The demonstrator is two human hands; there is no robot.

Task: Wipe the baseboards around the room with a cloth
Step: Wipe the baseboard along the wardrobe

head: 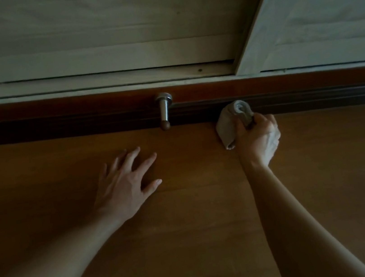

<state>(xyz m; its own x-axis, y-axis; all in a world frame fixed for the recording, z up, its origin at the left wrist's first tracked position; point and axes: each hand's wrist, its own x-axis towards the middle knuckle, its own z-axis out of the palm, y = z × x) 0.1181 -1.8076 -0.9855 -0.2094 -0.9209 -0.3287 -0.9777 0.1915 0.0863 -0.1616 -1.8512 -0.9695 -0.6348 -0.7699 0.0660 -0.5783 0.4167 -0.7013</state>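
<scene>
- Two hands are in our view, both bare. Our left hand [126, 184] lies flat on the wooden floor [192, 243] with the fingers spread wide, and it holds nothing. We judge that it props the body.
- Our right hand [260, 139] grips a grey cloth [231, 124], with fingers and thumb curled round its bunched middle.
- The cloth is at the foot of the dark brown baseboard [68, 124]. Its rolled upper end touches the grooved face of the baseboard, and its lower end hangs toward the floor.
- Just to the left of the cloth a metal door stop [164, 110] with a brown tip sticks out from the baseboard.
- The cloth looks soft, light and limp, so we expect it to press easily into the grooves. It seems neither slippery nor fragile.
- We think the best hold is the bunched middle, as now, with a pad of cloth left free in front of the knuckles.
- The door stop is stiff and fixed. In our judgement the cloth must go around it and could catch on it.
- We see no bucket, basin or bottle. The light is dim, so we cannot tell whether the cloth is damp.
- Above the baseboard stand white slatted panels [113, 30].
</scene>
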